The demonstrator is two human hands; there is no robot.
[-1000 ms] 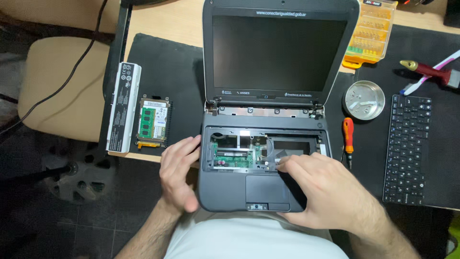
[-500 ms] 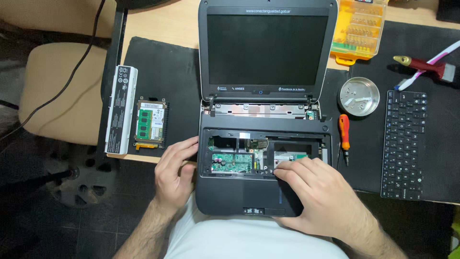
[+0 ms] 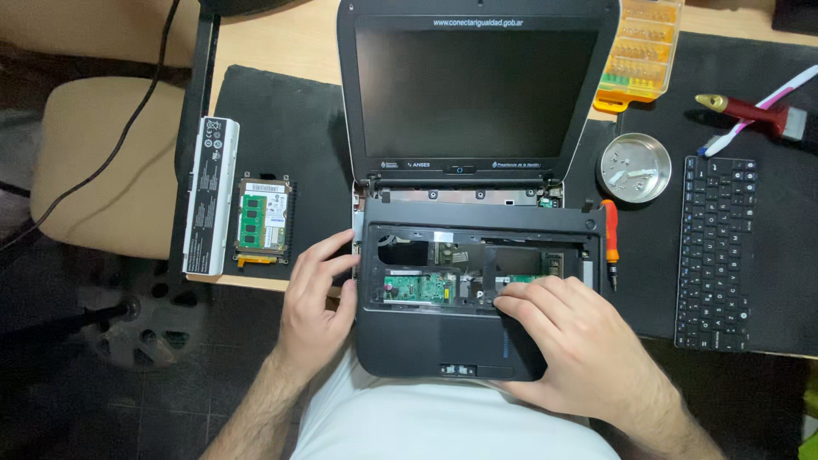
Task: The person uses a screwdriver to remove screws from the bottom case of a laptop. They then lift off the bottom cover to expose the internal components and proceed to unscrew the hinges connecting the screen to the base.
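Laptop: the dark laptop [image 3: 443, 341] is lying open at the bench [image 3: 281, 43] edge, keyboard off, boards showing.
Left hand: the left hand [image 3: 311, 311] is bracing the laptop's left side, fingers released and spread.
Right hand: the right hand [image 3: 571, 341] is nearer the open bay, fingertips [image 3: 509, 298] curling into its right part, holding nothing visible.
Surroundings: removed keyboard [image 3: 714, 251], screw dish [image 3: 633, 167] and orange screwdriver [image 3: 610, 243] are lying on the black mat [image 3: 767, 102] to the right.

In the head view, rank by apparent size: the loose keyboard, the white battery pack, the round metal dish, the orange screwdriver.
1. Loose keyboard, largest.
2. White battery pack.
3. Round metal dish.
4. Orange screwdriver, smallest, though partly hidden by the laptop.
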